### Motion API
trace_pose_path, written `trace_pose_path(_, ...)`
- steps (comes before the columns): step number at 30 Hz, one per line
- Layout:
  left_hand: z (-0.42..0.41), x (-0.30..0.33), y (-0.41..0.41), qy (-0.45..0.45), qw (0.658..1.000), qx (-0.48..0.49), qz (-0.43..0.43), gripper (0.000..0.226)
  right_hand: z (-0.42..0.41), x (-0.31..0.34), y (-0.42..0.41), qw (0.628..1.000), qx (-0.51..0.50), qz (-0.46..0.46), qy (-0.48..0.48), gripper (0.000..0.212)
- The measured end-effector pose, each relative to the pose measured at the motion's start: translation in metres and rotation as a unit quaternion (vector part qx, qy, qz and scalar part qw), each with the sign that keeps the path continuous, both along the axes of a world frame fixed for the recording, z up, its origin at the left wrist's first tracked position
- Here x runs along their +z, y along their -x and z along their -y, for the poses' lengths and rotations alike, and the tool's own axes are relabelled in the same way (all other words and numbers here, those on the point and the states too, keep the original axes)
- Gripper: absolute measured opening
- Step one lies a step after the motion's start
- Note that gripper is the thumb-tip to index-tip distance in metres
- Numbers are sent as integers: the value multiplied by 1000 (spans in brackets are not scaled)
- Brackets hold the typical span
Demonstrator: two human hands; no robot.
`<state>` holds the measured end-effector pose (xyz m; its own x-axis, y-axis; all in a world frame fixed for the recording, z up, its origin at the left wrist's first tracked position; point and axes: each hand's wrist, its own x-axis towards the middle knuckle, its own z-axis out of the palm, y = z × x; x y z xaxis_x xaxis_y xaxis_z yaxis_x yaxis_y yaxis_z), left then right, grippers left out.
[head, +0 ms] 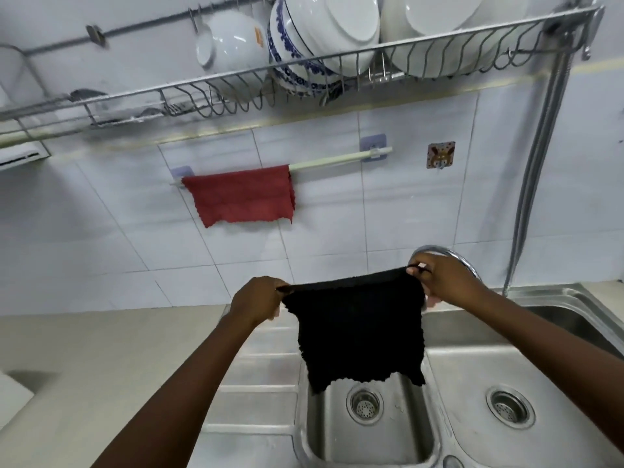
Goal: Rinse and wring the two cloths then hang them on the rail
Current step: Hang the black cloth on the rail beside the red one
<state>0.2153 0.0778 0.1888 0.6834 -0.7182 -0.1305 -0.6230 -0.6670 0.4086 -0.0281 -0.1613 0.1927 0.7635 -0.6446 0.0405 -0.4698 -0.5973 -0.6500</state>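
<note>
The black cloth (359, 327) is held stretched above the sink (371, 430), its top corners pinched by the left hand (258, 302) and right hand (442, 282); soft, limp, probably damp, it is best kept gripped there. Beyond the sink, the red cloth (241, 195) is draped over the rail (337, 161)

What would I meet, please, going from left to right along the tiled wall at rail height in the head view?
Red cloth hung on the rail → bare stretch of rail → square wall hook → grey pipes.
</note>
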Motion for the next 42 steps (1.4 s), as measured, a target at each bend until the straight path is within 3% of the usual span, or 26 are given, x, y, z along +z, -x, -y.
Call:
trace_pose_path(3, 6, 41, -16, 181, 971, 51, -150, 24, 7, 37, -24, 971, -20, 120, -204, 13)
trace_pose_path(5, 12, 69, -28, 253, 942, 96, -199, 23, 11, 64, -41, 945, -23, 188, -266, 15)
trace_pose_path(11, 36, 130, -68, 405, 834, 177, -330, 13, 20, 131, -101, 923, -30, 289, -252, 8)
trace_pose_path(16, 61, 176, -97, 478, 763, 150, -408, 27, 42, 164, -147, 908, -58, 366, -195, 22)
trace_pose_path(19, 77, 198, -116, 498, 777, 105, -372, 30, 57, 184, -168, 903, -59, 389, -171, 30)
trace_pose_path(22, 90, 207, -136, 477, 839, 48, -258, 37, 74, 193, -188, 929, -12, 350, -117, 27)
trace_pose_path(25, 101, 196, -151, 367, 925, -39, -88, 41, 93, 175, -200, 976, 76, 186, 80, 13)
trace_pose_path(27, 109, 183, -164, 279, 956, -83, -35, 40, 102, 164, -203, 975, 107, 109, 164, 18)
trace_pose_path(29, 112, 178, -178, 201, 976, -78, 18, 39, 109, 159, -210, 964, 140, 89, 208, 14)
trace_pose_path(31, 115, 174, -195, 169, 981, -74, 67, 35, 110, 157, -220, 955, 148, 77, 245, 11)
trace_pose_path(35, 128, 176, -221, 164, 971, -33, 171, 18, 114, 159, -244, 916, 29, 65, 396, 24)
trace_pose_path(37, 137, 177, -220, 225, 958, 9, 180, 12, 114, 163, -249, 924, -20, 35, 380, 27)
trace_pose_path(39, 147, 174, -218, 289, 935, 48, 198, 16, 115, 164, -248, 944, -52, 60, 320, 23)
trace_pose_path(42, 155, 168, -217, 270, 937, 25, 220, 12, 118, 158, -248, 941, -57, 140, 301, 19)
